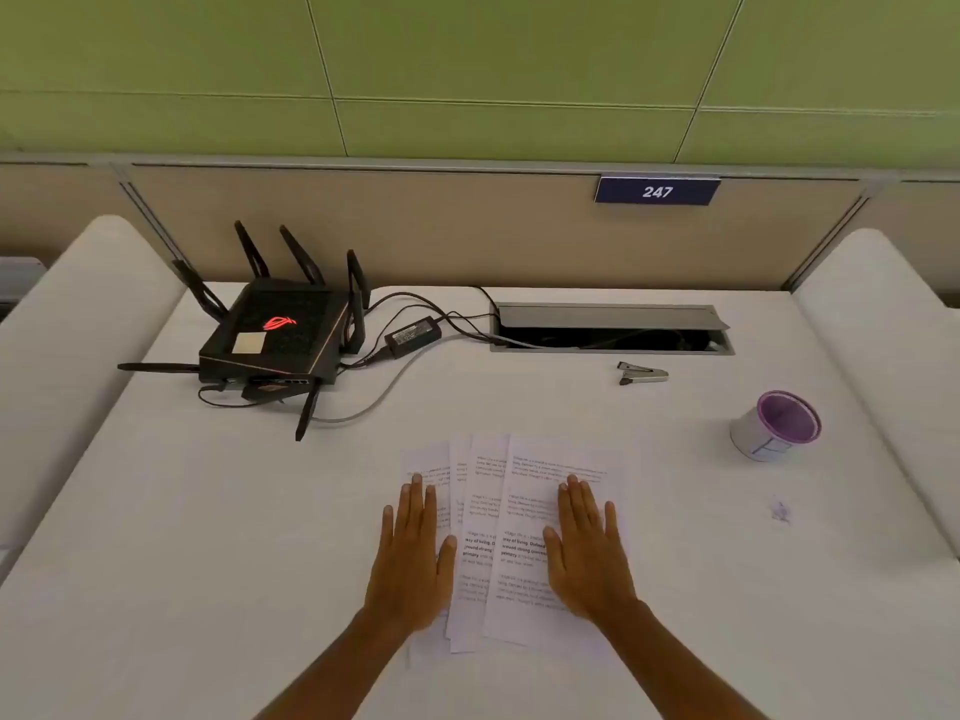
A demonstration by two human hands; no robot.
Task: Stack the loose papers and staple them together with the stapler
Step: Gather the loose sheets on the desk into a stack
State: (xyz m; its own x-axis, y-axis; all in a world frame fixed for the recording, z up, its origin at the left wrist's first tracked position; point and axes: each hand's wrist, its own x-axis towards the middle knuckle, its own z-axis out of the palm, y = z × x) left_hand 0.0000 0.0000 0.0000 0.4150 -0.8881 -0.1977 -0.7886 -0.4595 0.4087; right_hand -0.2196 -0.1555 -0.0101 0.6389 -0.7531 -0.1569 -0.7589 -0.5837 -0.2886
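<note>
Several printed white papers (511, 517) lie fanned out and overlapping on the white desk (208, 537), near its front middle. My left hand (413, 558) rests flat, fingers apart, on the left edge of the fan. My right hand (589, 550) lies flat, fingers apart, on the top right sheet. Neither hand grips anything. A small silver and black stapler (643, 373) lies on the desk further back and to the right, well apart from both hands.
A black router with antennas (272, 337), its power brick (413, 336) and cables sit at the back left. An open cable hatch (610, 330) is at the back centre. A white cup with a purple rim (776, 426) lies at the right.
</note>
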